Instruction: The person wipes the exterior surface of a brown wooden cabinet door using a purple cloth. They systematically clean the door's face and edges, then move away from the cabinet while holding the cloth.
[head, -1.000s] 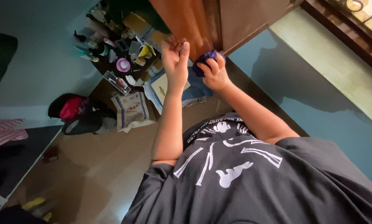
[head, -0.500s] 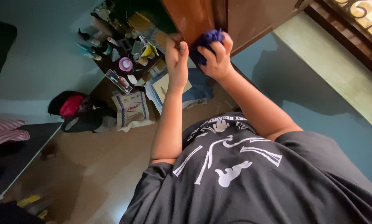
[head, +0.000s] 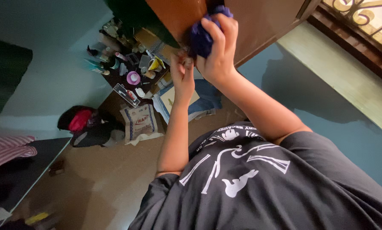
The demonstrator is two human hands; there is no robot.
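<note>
My right hand (head: 218, 53) is closed on a crumpled purple cloth (head: 200, 37) and presses it against the brown wooden cupboard door (head: 263, 19) at the top of the view. My left hand (head: 182, 72) is just below and left of it, with its fingers curled on the lower edge of the neighbouring door panel (head: 174, 12). The two hands almost touch. Both forearms reach up from my dark printed t-shirt (head: 250, 179).
A dark low table (head: 127, 68) crowded with bottles, a pink lid and small items stands under the cupboard. A printed sack (head: 139, 121), papers, a blue cloth (head: 206, 96) and a black-and-red bag (head: 82, 121) lie on the brown floor. Striped bedding (head: 8, 147) is at left, a window grille at top right.
My right hand has moved the purple cloth upward along the wooden door. My left hand stays at the door's lower edge. The view has shifted slightly.
</note>
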